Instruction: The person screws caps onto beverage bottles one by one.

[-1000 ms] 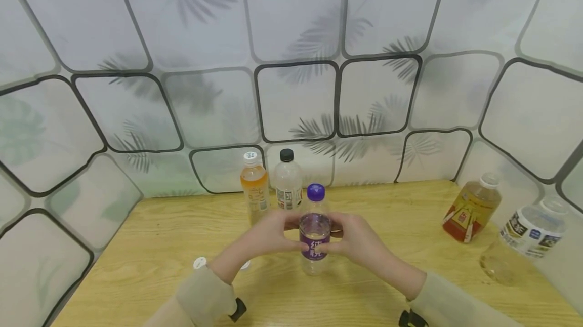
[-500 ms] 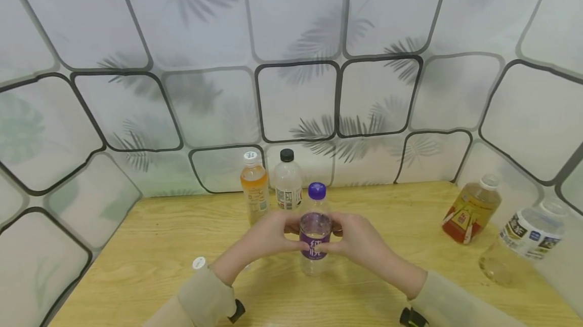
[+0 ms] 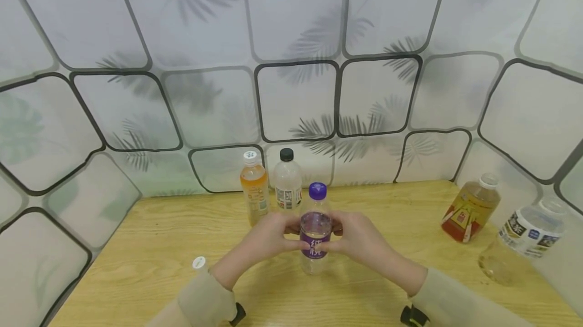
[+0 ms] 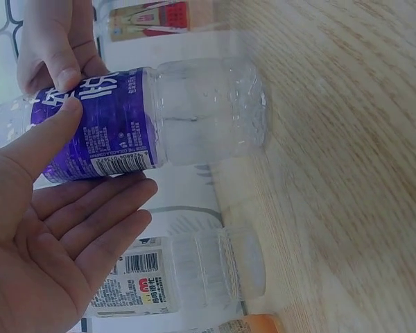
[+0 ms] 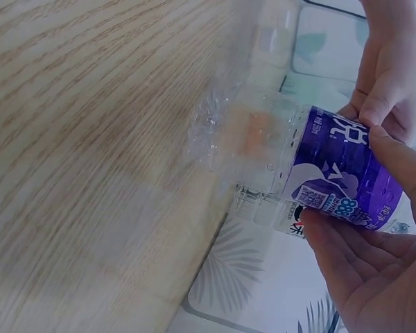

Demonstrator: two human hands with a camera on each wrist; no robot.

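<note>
An upright clear plastic bottle (image 3: pixel 316 221) with a purple label and purple cap stands between both hands in the head view. My left hand (image 3: pixel 273 233) holds it from the left, thumb on the label's front and fingers behind. From the right, my right hand (image 3: pixel 357 236) grips it the same way. The two thumbs almost meet on the label (image 4: pixel 118 132) in the left wrist view. Whether the base touches the table cannot be told. Just behind stand a black-capped clear bottle (image 3: pixel 288 177) and a white-capped bottle with an orange top (image 3: pixel 254 185).
On the right of the wooden table (image 3: pixel 387 286) stand a bottle with a red and yellow label (image 3: pixel 471 210) and a larger clear bottle (image 3: pixel 524 241). A white cap (image 3: pixel 199 263) shows beside the left sleeve. A patterned wall covering (image 3: pixel 296 99) encloses the back and sides.
Both hands keep their hold, and the purple-capped bottle has shifted very slightly right. A small white thing beside the left forearm has dropped out of sight.
</note>
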